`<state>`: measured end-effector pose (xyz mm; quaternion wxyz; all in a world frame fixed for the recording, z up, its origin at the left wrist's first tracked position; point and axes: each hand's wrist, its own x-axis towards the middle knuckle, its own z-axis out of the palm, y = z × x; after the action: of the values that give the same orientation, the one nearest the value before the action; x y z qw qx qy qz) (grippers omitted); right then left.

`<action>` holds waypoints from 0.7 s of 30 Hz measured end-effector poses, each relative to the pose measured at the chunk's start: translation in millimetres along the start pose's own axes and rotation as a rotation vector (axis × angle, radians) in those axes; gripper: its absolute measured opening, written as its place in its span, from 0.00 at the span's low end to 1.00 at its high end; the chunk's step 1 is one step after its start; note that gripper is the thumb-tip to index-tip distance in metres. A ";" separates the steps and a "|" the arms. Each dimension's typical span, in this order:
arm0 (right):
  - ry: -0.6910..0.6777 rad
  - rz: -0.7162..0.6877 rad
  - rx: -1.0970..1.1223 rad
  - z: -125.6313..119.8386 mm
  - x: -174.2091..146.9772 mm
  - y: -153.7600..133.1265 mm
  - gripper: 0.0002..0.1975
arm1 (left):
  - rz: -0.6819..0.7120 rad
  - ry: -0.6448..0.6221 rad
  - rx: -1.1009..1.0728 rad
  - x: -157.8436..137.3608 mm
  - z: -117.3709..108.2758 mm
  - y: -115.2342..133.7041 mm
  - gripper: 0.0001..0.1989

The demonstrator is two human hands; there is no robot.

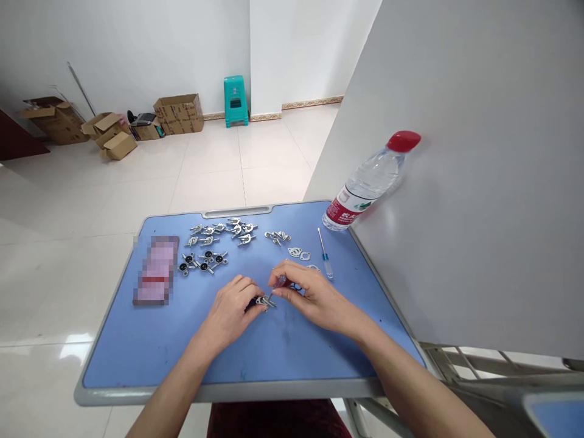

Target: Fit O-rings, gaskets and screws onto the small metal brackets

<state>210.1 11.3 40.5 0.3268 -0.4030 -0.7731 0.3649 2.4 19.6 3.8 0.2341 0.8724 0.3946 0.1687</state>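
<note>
Near the middle of the blue desk, my left hand (235, 304) pinches a small metal fitting (263, 300) between thumb and fingers. My right hand (308, 291) is closed around a small screwdriver with a red and clear handle (282, 281). Its thin shaft points down at the fitting; whether the tip touches a screw is too small to tell. Beyond my left hand lie several metal fittings with black round centres (205, 266). Further back are several bare metal fittings (235, 230). Small metal levers (278, 237) and flat oval plates (305, 256) lie beyond my right hand.
A second screwdriver (325, 255) with a blue and clear handle lies at the right. Behind it, a large water bottle (365, 188) stands by a grey panel (479, 182). A blurred purple object (157, 267) lies at the left. Cardboard boxes (180, 114) and a teal stool (235, 100) stand by the wall.
</note>
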 end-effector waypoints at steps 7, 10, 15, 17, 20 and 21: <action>-0.008 -0.024 -0.028 0.0 1.7 -3.2 0.06 | 0.002 -0.003 0.003 -0.2 -0.3 -0.2 0.04; -0.002 -0.111 -0.068 1.5 1.7 -4.4 0.06 | 0.011 0.008 0.000 -0.3 -0.5 0.4 0.04; 0.044 -0.267 -0.160 9.6 1.2 -0.9 0.09 | 0.020 0.040 0.011 -0.1 -0.7 2.1 0.07; 0.093 -0.303 -0.237 13.0 1.2 1.5 0.10 | 0.021 0.041 0.011 0.1 -0.5 2.3 0.08; 0.153 -0.334 -0.315 15.4 1.4 2.3 0.10 | 0.015 0.039 0.012 0.2 -0.1 2.3 0.07; 0.155 -0.337 -0.304 15.3 1.5 1.7 0.10 | 0.015 0.039 0.011 0.2 0.0 2.3 0.07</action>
<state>197.9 8.7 31.5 0.3770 -0.3395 -0.8481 0.1524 4.0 18.4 5.0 0.2201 0.8732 0.3934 0.1852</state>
